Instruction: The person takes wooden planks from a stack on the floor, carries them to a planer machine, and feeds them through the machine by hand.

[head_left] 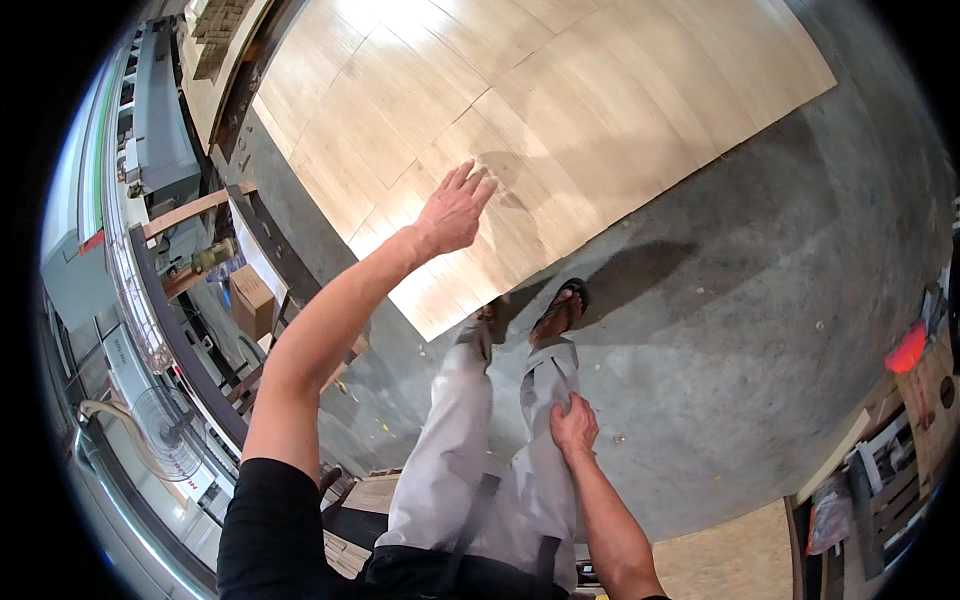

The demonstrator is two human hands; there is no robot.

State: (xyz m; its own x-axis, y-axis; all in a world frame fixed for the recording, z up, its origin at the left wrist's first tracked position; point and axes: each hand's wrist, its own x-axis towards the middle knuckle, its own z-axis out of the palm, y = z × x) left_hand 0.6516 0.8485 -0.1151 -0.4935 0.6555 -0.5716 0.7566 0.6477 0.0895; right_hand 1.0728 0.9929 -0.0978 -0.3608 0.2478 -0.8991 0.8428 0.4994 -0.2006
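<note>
My left hand reaches forward over a pale wood-grain surface with plank-like seams, its fingers slightly apart and nothing in them. Whether the fingertips touch the surface I cannot tell; a shadow falls just beside them. Lower down, my right hand rests against the knee of my grey trousers, fingers laid over the cloth and holding no object. My sandalled foot stands by the near edge of the wood-grain surface.
Grey concrete floor surrounds the wood-grain surface. Along the left stand a long machine, a cardboard box and a wire-guarded fan. Another wooden board lies at lower right, near a shelf with a plastic bag.
</note>
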